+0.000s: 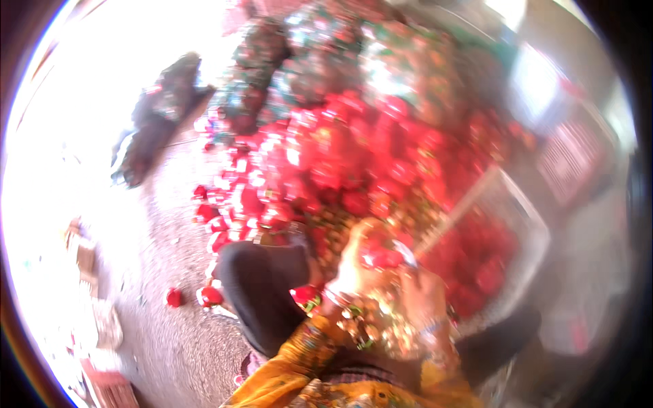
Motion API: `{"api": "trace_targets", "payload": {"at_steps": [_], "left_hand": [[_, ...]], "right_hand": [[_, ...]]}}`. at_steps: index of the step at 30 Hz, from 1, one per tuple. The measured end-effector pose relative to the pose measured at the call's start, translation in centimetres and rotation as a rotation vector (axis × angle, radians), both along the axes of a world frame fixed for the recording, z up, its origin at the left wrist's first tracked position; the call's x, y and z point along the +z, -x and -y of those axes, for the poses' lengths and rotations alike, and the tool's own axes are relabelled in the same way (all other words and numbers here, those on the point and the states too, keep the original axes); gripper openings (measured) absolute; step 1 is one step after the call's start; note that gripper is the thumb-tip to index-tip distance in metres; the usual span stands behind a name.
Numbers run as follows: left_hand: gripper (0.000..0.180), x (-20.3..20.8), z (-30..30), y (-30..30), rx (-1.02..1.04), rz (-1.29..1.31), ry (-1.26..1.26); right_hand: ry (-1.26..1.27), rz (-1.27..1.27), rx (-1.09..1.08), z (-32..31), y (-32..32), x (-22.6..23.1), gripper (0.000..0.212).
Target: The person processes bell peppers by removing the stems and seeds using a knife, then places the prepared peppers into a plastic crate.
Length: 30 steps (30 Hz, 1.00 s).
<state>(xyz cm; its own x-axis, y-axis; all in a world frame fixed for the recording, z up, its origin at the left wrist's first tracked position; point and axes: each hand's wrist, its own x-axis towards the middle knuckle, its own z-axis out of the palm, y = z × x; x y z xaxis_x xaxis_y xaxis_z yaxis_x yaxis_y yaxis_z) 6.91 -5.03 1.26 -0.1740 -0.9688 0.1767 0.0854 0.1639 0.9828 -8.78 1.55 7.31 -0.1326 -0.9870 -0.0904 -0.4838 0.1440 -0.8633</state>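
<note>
My left hand point(352, 264) is closed around a red pepper point(383, 258) above my lap. My right hand point(423, 294) is closed right beside it, on what looks like a small knife; its short pale blade point(406, 252) touches the pepper's right side. Blur hides the handle and the exact cut. Below and between my hands lies a heap of yellowish-green scraps point(381, 319), which look like pepper cores and stems. Close by on the right, a white crate point(534, 228) holds red pepper pieces point(479, 265).
A large pile of red peppers point(326, 153) spreads ahead, with full net sacks point(408, 64) behind it. Two loose peppers lie left of my bent knee point(262, 282). A dark sack point(163, 102) lies far left. Another crate point(571, 160) stands at the right.
</note>
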Motion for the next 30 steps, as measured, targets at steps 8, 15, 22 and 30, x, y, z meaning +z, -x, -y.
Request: {"api": "trace_targets", "payload": {"at_steps": [8,15,22,30], "left_hand": [[0.102,-1.1,-0.3,0.6,-0.059,-0.542,-0.368],[0.102,0.0,-0.2,-0.7,-0.137,-0.741,-0.307],[0.104,-1.3,-1.8,1.6,-0.294,-0.418,-0.263],[0.092,7.6,-5.2,0.7,-0.069,0.161,-0.322]], "right_hand": [[-0.068,-0.331,0.145,-5.1,0.2,-4.1,0.037],[-0.109,0.201,-0.186,-5.8,0.8,-6.0,0.033],[-0.125,0.281,0.115,-1.0,0.6,-2.9,0.067],[-0.132,0.024,0.207,-1.5,-0.5,-0.9,0.058]]}}
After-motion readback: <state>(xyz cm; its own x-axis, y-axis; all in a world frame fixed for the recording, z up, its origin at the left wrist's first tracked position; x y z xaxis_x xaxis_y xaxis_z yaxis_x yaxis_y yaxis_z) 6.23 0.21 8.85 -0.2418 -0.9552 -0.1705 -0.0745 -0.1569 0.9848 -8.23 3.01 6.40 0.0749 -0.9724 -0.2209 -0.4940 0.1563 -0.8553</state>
